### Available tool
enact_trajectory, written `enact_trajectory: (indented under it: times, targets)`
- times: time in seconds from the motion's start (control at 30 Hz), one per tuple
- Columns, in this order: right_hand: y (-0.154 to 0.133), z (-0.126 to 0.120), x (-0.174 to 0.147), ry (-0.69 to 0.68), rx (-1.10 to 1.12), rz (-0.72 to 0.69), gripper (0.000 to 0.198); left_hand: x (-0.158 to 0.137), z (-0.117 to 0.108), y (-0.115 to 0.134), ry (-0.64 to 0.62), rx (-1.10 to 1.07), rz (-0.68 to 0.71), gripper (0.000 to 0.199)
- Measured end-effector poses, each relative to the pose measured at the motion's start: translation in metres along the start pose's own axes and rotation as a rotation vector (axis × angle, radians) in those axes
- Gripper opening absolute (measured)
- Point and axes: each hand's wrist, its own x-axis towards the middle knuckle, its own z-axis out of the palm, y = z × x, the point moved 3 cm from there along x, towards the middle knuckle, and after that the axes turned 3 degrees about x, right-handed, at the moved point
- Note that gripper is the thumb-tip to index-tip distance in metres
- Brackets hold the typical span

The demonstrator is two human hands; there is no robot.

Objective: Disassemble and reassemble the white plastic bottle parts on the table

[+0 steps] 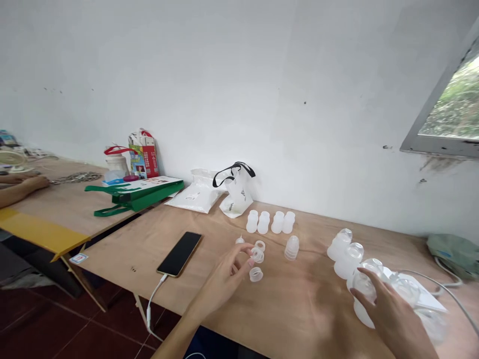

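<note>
My left hand (pixel 232 267) is at the middle of the table, thumb and forefinger closed at the edge of a translucent ring (pixel 257 256). Another ring (pixel 259 245) lies just behind it, and a separate threaded ring (pixel 256 274) sits nearer me. A small pale nipple-shaped piece (pixel 240 240) shows behind the fingers. On the right, my right hand (pixel 392 311) has its thumb and forefinger around the clear domed top of a milky baby bottle (pixel 363 285). Similar bottles with domed caps (pixel 349 262) stand beside it in a slanting row.
Milky open-necked bottles (pixel 264 223) stand toward the wall, with a stack of clear domed caps (pixel 292 248) closer. A phone (pixel 180 254) on a cable lies left. White bags (pixel 236 197) and a green bag (pixel 149 192) are behind. Another person's hand (pixel 35 183) rests far left.
</note>
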Motion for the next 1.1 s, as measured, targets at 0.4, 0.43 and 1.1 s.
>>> enact_trajectory:
  times: [0.4, 0.43, 1.1]
  targets:
    - [-0.135, 0.003, -0.026, -0.38, 0.401, -0.36, 0.029, -0.008, 0.034, -0.004, -0.155, 0.031, -0.042, 0.053]
    - [-0.148, 0.002, -0.031, -0.406, 0.473, -0.42, 0.029, -0.01, 0.038, -0.002, -0.182, 0.011, -0.043, 0.06]
    - [-0.171, 0.045, -0.066, -1.072, 1.048, -0.114, 0.031, -0.017, 0.026, 0.015, -0.382, 0.243, 0.321, 0.033]
